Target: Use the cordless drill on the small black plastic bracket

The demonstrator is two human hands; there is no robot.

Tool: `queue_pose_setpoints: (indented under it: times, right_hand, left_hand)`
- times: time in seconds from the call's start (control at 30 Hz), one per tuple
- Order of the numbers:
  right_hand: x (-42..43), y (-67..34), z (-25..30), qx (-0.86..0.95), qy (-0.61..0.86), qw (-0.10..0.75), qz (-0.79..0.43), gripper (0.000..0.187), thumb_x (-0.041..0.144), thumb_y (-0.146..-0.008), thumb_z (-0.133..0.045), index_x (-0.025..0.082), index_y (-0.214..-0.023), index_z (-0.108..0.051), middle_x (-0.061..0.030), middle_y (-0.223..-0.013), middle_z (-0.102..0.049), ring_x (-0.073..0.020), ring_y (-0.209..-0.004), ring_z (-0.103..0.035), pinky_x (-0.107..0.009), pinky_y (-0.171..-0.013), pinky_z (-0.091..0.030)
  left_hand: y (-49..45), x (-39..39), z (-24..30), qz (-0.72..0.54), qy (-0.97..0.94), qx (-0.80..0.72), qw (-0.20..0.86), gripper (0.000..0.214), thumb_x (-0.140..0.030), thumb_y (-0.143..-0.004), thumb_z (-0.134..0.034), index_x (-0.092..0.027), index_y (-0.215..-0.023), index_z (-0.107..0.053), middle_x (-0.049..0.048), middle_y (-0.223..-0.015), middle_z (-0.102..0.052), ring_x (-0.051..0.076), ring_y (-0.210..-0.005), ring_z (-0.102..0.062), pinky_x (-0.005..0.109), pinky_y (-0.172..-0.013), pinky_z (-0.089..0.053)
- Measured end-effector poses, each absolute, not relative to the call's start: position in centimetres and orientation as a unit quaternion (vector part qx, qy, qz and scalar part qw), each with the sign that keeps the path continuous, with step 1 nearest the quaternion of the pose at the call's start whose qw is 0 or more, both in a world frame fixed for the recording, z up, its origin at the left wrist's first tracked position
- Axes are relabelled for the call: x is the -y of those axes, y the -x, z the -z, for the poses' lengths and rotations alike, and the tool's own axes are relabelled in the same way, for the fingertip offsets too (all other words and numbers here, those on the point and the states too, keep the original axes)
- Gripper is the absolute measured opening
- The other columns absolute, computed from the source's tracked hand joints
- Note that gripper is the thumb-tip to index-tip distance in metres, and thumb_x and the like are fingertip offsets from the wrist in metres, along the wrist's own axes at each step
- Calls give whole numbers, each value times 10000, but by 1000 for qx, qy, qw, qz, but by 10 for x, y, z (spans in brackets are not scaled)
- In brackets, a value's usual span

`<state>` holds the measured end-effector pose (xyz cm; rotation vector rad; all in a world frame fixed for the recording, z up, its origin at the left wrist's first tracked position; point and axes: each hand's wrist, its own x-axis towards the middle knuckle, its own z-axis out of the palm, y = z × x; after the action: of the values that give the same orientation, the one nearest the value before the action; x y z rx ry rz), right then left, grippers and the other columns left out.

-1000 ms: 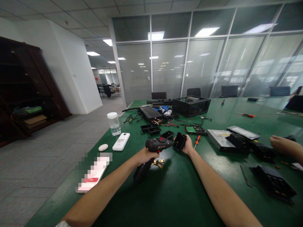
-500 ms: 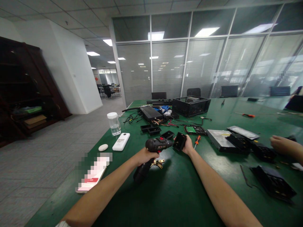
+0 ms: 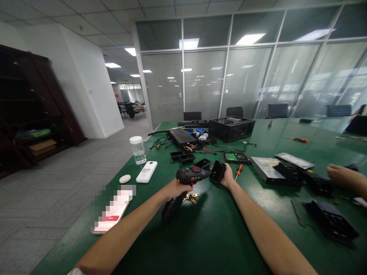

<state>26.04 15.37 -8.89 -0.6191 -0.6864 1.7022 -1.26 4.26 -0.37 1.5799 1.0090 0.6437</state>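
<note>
My left hand (image 3: 175, 189) is wrapped round the grip of a black and red cordless drill (image 3: 189, 176), whose nose points right. My right hand (image 3: 228, 175) holds a small black box-shaped part (image 3: 217, 171) upright just off the green table (image 3: 212, 233), its face against the drill's tip. A few small brass fittings (image 3: 192, 198) lie on the table just under the drill. An orange-handled screwdriver (image 3: 239, 169) lies right of my right hand.
On the left lie a blurred phone (image 3: 113, 214), a white remote (image 3: 146, 171), a white oval object (image 3: 125, 178) and a clear jar (image 3: 138, 150). Behind are black trays, cables and an open black case (image 3: 231, 128). Another person's hand (image 3: 342, 175) rests at the right among black parts (image 3: 329, 221).
</note>
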Motion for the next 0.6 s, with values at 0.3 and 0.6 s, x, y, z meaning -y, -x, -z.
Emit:
queue_pose_setpoints:
  times: [0.3, 0.6]
  right_hand:
    - [-155, -258, 89, 307, 305, 580, -690, 347, 383, -679, -308, 261, -708, -631, -134, -770, -650, -244, -682, -612, -448, -660, -454]
    - [-156, -256, 91, 314, 322, 579, -680, 396, 390, -697, -283, 244, -702, -651, -135, -750, -644, -229, -643, -608, -429, -645, -466]
  left_hand:
    - [13, -45, 8, -273, -677, -428, 533, 184, -260, -606, -558, -111, -711, -579, 0, -586, -537, 103, -528, -456, 237, -514, -343]
    - [14, -46, 10, -278, -676, -418, 540, 175, -238, -607, -552, -112, -726, -570, 3, -614, -534, 100, -537, -452, 230, -510, -343]
